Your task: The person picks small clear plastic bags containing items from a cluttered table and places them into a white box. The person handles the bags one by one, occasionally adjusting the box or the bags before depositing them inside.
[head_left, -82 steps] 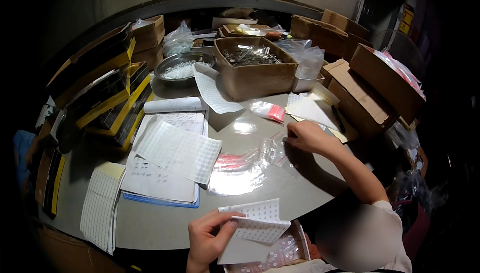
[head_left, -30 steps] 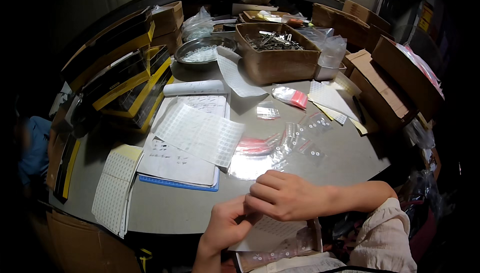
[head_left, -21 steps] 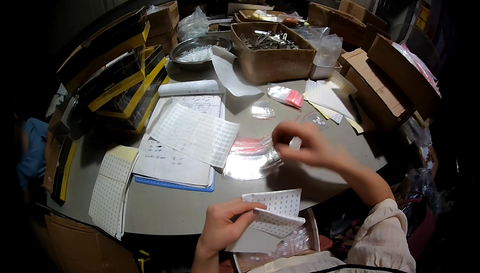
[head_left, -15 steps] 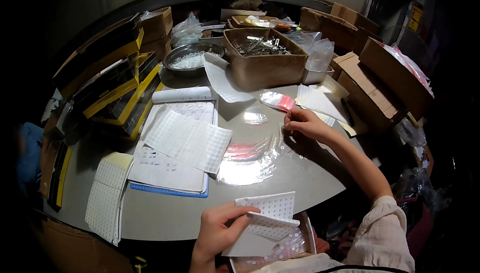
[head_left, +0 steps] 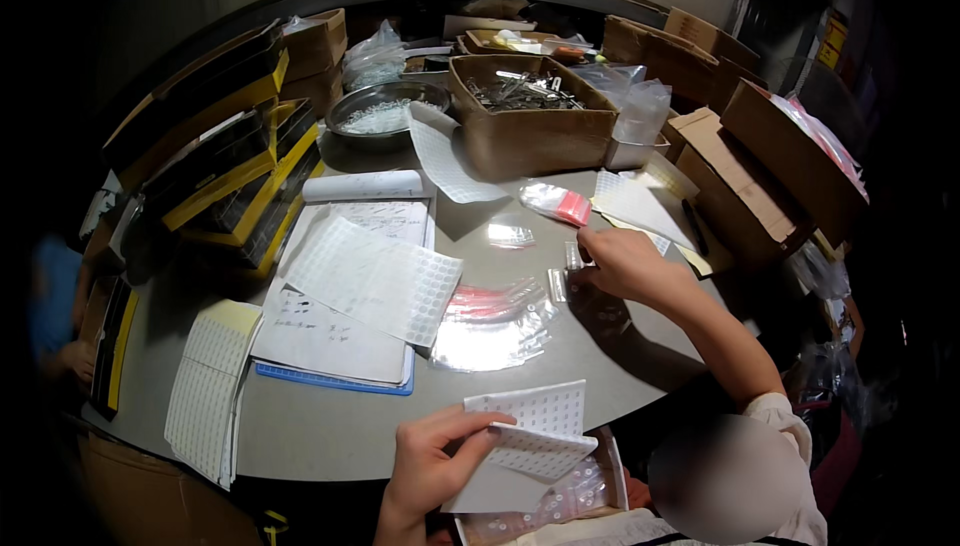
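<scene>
My left hand (head_left: 440, 461) pinches a folded white sheet of small printed stickers (head_left: 530, 406) at the table's near edge. Below that sheet, an open box (head_left: 615, 476) holds clear bags with small white round labels. Over the right part of the table, my right hand (head_left: 632, 264) is closed, its fingertips together beside a small clear bag (head_left: 557, 286); whatever they pinch is too small to make out. Left of it lies a fanned row of clear zip bags (head_left: 490, 331) with red strips. Beyond are another clear bag (head_left: 511, 232) and a bundle of red-edged bags (head_left: 556, 202).
Sticker sheets (head_left: 375, 276) lie on a blue clipboard (head_left: 335, 378), with a sticker pad (head_left: 208, 386) to its left. A carton of metal parts (head_left: 535, 126) and a metal bowl (head_left: 385, 116) stand behind. Black-yellow boxes (head_left: 220, 176) and brown cartons (head_left: 740, 181) flank the table. Another person's hand (head_left: 75, 361) shows far left.
My right hand has shifted slightly right and nearer me, its fingers now lower over the table. Small clear bags by its fingertips lie differently. My left hand keeps its hold on the sticker sheet.
</scene>
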### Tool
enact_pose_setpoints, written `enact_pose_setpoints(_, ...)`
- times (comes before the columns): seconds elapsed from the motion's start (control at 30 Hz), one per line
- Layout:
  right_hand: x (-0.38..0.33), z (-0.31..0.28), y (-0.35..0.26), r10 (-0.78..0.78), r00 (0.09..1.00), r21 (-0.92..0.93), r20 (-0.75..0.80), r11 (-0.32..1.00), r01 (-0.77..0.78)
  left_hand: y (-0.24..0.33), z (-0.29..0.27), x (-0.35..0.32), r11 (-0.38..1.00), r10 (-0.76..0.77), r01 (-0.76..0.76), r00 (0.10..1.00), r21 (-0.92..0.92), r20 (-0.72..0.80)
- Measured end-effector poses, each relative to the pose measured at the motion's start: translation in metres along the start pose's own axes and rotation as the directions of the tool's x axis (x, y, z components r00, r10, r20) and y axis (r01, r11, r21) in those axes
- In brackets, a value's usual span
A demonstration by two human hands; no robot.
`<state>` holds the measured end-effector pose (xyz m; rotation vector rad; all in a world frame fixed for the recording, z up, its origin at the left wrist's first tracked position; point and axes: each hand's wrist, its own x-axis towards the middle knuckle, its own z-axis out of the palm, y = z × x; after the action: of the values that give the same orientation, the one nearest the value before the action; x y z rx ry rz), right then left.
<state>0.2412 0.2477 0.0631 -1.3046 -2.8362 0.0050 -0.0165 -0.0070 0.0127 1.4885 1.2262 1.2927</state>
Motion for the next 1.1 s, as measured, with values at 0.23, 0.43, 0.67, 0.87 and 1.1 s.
enact_pose_setpoints(0.23, -0.039, -0.012, -0.1, -0.488, 0.823, 0.518, -0.291, 0.643, 0.565, -0.001, 0.0, 0.0, 1.0, 0.009, -0.009, 1.0, 0.02, -0.002)
enact_pose_setpoints(0.43, -0.057, -0.008, -0.134, -0.579, 0.751, 0.352, -0.318, 0.663, 0.661, -0.005, -0.002, -0.002, 1.0, 0.015, -0.016, 1.0, 0.024, 0.014)
enact_pose_setpoints(0.67, -0.068, 0.0, -0.134, -0.469, 0.845, 0.561, -0.258, 0.639, 0.526, 0.001, -0.003, -0.002, 0.995, -0.072, 0.074, 0.997, -0.07, 0.027)
enact_pose_setpoints(0.87, -0.069, 0.009, -0.129, -0.448, 0.861, 0.651, -0.242, 0.583, 0.487, -0.004, 0.003, -0.002, 0.992, -0.029, 0.026, 0.999, -0.124, -0.024)
enact_pose_setpoints(1.1, -0.072, 0.013, -0.132, -0.54, 0.722, 0.354, -0.433, 0.635, 0.687, -0.008, -0.005, -0.005, 0.996, -0.057, 0.059, 0.998, -0.07, 0.025)
